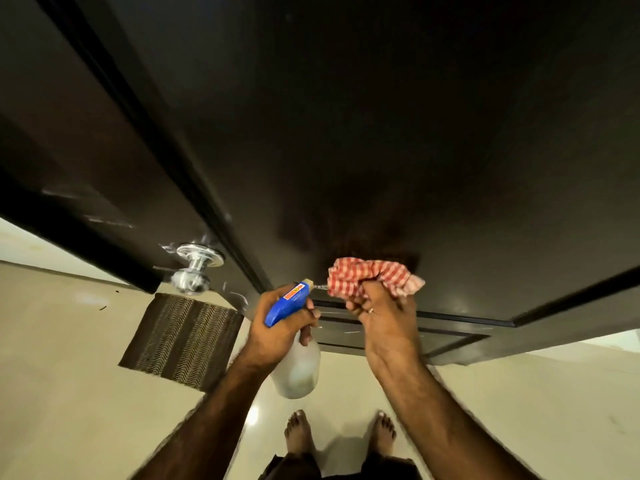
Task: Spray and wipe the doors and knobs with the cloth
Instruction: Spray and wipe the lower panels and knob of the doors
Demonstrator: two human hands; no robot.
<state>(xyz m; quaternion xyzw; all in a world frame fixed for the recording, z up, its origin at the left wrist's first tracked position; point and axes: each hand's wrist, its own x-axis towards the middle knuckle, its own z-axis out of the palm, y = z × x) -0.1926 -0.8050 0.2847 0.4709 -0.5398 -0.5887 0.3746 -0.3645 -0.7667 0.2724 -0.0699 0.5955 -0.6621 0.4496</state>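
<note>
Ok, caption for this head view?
Left hand aims spray bottle at the checked cloth bunched in right hand, before a dark door; knob at left.

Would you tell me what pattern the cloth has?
The cloth is red-and-white checked, seen in the head view.

The dark door [381, 133] fills the whole view ahead and blocks any way forward. Its upper face is bare. Low down, the bunched checked cloth [372, 280] lies against it, and the spray bottle [294, 341] points its nozzle just beside the cloth. To the left, the chrome knob [195, 271] sticks out (near the door edge). Below it lies a striped mat [183, 337] on the open floor [69, 375].
</note>
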